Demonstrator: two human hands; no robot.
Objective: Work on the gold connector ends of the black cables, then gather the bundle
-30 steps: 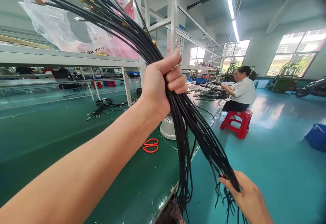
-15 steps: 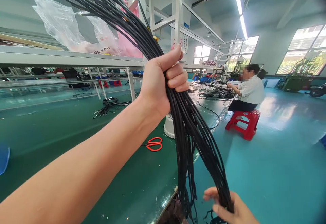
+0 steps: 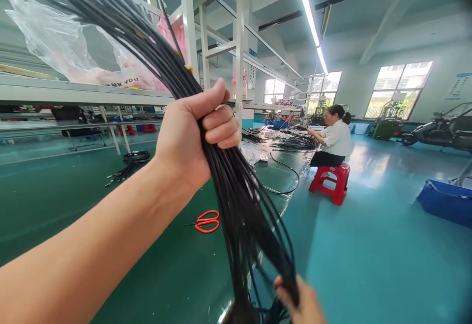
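Note:
My left hand is raised in front of me, closed in a fist round a thick bundle of black cables. The cables fan out above the fist toward the top left and hang down past the bench edge. At the bottom of the view my right hand grips the lower part of the same bundle, its fingers partly cut off by the frame. Red-handled scissors lie on the green bench below my left forearm.
A white metal shelf frame with plastic bags stands over the bench. More black cables lie further back. A seated person on a red stool works at the far end. A blue bin sits on the floor at right.
My left hand with the bundle has shifted left and slightly down in view. My right hand has slid lower and leftward along the hanging cables, and the white round object behind the bundle is now hidden.

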